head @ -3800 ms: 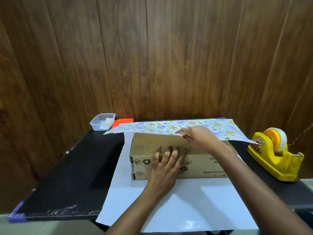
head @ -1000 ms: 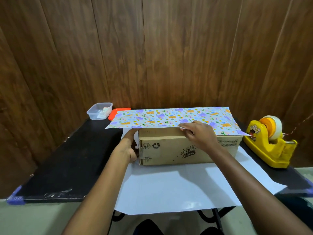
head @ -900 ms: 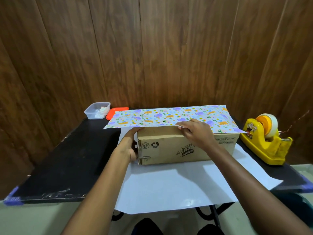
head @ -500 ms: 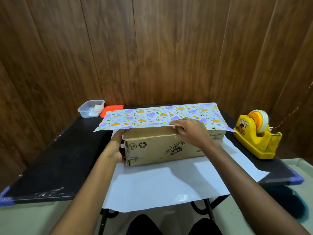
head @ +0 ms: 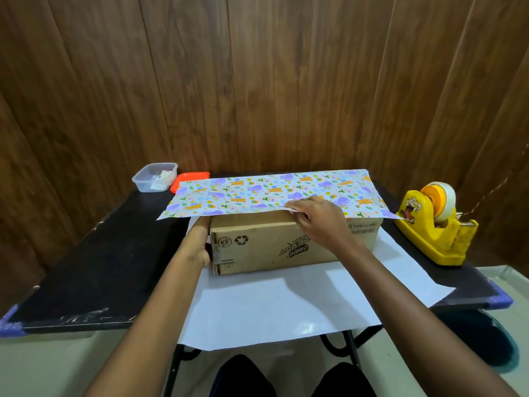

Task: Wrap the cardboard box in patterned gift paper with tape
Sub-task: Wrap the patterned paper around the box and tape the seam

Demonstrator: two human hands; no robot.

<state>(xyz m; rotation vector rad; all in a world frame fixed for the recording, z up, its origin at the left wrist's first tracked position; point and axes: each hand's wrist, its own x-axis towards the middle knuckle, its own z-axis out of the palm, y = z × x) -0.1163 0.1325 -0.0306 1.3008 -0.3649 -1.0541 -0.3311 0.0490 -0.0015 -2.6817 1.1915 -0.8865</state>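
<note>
1. The cardboard box point(head: 272, 242) sits on the desk point(head: 100, 259) atop the gift paper point(head: 257, 193), whose far flap covers its top
2. The right hand point(head: 317, 222) pinches the flap's edge in its fingers; the left hand point(head: 197, 242) braces the box's left end, its fingers hidden
3. The flap is best pulled taut and square before taping
4. The clear tub point(head: 154, 177) holds small white items, with the orange lid point(head: 187, 180) beside it

The cardboard box point(head: 257, 247) is plain brown board, matt and dull. The gift paper point(head: 257, 193) is thin and smooth, and its white underside is glossy enough to catch the light. The tabletop point(head: 100, 267) is matt black, scuffed along the near edge. The tape dispenser point(head: 429, 236) is shiny yellow plastic, the container point(head: 148, 181) clear plastic, and the wall point(head: 257, 81) wood panelling with a low sheen.
</note>
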